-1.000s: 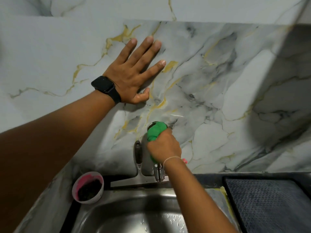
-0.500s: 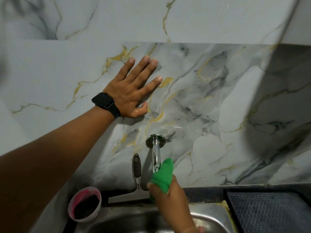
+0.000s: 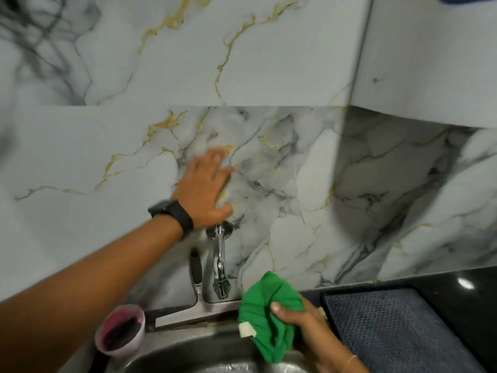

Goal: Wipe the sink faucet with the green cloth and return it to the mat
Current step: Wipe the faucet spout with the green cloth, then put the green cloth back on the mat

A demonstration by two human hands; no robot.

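Note:
The chrome faucet (image 3: pixel 221 261) juts from the marble wall above the steel sink (image 3: pixel 204 356). My right hand (image 3: pixel 301 323) grips the bunched green cloth (image 3: pixel 266 310) over the sink's right rim, to the right of the faucet and apart from it. A dark textured mat (image 3: pixel 398 324) lies on the counter just right of that hand. My left hand (image 3: pixel 204 189) is flat on the wall, fingers spread and blurred, directly above the faucet's wall flange. A black watch sits on that wrist.
A squeegee (image 3: pixel 197 292) with a black handle leans against the wall left of the faucet. A pink-stained white cup (image 3: pixel 121 329) stands at the sink's back left corner. The black counter (image 3: pixel 457 281) runs behind the mat.
My right hand has pulled the green cloth off the faucet, down and to the right toward the mat. My left hand has slid down the wall toward the faucet base.

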